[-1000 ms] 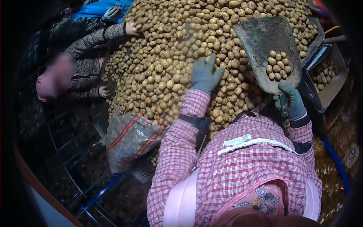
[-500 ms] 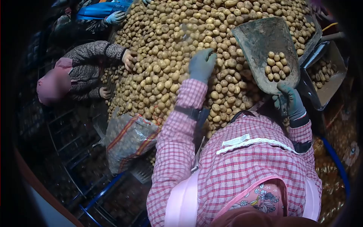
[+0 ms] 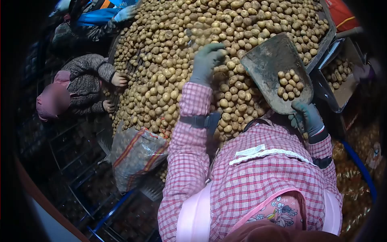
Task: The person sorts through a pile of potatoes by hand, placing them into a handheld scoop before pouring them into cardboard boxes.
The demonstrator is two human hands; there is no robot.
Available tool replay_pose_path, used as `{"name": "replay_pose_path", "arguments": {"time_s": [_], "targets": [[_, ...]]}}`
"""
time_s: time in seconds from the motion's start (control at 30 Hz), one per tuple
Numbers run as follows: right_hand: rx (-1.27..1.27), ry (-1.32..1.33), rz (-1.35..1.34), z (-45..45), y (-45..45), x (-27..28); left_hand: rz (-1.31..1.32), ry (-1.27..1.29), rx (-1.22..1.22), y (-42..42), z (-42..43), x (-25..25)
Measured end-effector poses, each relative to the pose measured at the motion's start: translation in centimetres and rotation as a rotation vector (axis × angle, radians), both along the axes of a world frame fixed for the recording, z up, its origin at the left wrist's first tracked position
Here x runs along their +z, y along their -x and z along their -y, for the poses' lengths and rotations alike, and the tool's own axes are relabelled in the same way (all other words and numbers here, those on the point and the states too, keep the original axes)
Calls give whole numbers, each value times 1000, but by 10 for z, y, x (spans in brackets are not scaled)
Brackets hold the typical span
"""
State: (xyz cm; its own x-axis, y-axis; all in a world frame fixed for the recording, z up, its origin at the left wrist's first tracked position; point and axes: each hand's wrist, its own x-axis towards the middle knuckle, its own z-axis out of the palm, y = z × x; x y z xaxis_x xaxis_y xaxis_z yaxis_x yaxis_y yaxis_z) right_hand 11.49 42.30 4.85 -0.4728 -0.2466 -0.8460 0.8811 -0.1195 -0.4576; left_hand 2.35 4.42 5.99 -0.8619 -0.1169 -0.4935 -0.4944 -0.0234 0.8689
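My right hand [image 3: 309, 119], in a grey-green glove, is wrapped round the short handle of a worn, dirty scoop [image 3: 268, 60]. A small cluster of potatoes [image 3: 290, 85] lies in the scoop near its handle end. The scoop rests over the right side of a big potato pile [image 3: 165, 80]. Above the middle of the pile is my gloved left hand [image 3: 207, 62], left of the scoop's lip. Its fingers are curled closed; whatever may be between them is too small to make out.
A filled, striped clear sack [image 3: 139, 159] leans at the near left edge. An open box [image 3: 338, 80] with potatoes stands right of the scoop. One co-worker in a pink cap [image 3: 54, 101] reaches into the pile from the left; another person's gloved hand [image 3: 125, 13] is at upper left.
My left hand has shifted left and slightly up over the pile. The scoop has moved a little left and down with my right hand. The co-worker's upper hand has drawn back toward the pile's edge.
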Motion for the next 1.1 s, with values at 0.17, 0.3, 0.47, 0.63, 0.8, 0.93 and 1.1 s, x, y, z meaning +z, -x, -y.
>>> {"name": "replay_pose_path", "arguments": {"time_s": [0.17,0.3,0.47,0.63,0.8,0.93,1.1], "targets": [[75,62,3,-6,-2,-13,-251,521,-240,19,11,-14],[39,53,15,-5,-3,-16,-65,1172,-281,30,26,-77],[9,20,66,-3,3,-16,33,1115,-411,-1,1,-59],[-19,50,-8,4,18,-6,-311,914,-532,-56,15,-66],[-65,62,-37,0,20,-15,-118,662,-449,-66,58,-40],[-72,63,-31,3,21,-11,-104,860,-266,-62,84,-22],[-71,70,-54,4,23,-9,-156,1043,-277,-43,94,-43]]}}
